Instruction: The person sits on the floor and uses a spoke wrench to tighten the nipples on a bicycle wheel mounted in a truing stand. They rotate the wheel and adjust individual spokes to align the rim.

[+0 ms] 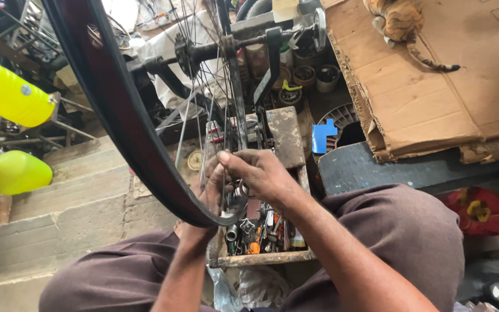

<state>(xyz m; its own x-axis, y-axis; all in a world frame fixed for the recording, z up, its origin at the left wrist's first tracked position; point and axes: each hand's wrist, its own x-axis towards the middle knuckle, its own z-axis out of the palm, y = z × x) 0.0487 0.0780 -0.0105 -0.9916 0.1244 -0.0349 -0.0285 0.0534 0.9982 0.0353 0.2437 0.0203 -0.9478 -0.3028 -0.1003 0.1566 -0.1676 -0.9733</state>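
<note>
A bicycle wheel [116, 110] with a dark rim and thin metal spokes stands upright in a truing stand [270, 63], its hub [189, 53] near the top of the view. My left hand [206, 199] grips the lower part of the rim from behind the spokes. My right hand [261, 173] is closed on a small metal spoke tool [239, 193] at the rim, thumb pointing left. Both hands work just above a wooden tool tray [261, 258]. My knees in brown trousers flank the tray.
The tray holds several sockets, bits and small tools. Two yellow plastic bottles [10, 92] sit at the left by concrete steps [70, 202]. A striped cat [402, 23] lies on flattened cardboard [434, 86] at the upper right. Small tins [319, 75] stand behind the stand.
</note>
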